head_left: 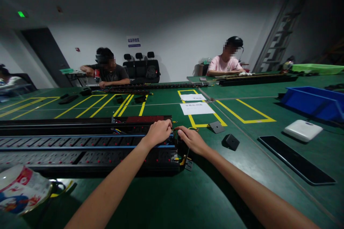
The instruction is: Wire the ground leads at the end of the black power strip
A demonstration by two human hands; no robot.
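Observation:
Long black socket strips [102, 157] with rows of outlets and small red dots lie side by side on the green table [166, 196]. My left hand [159, 132] rests over their right end, its fingers curled down at the edge; what they grip is hidden. Just right of that end is my right hand [191, 139], its fingers bent together near thin wires, with anything between them too small to make out. Coloured wires [182, 159] and a small metal plate [189, 165] hang out by the strips' nearer end.
Right of my hands are a grey plate [216, 127], a black block [231, 142], a phone [295, 159], a white box [302, 130] and a blue bin [313, 103]. A patterned cup [23, 189] stands front left. Paper sheets [197, 108] lie ahead; people sit across the table.

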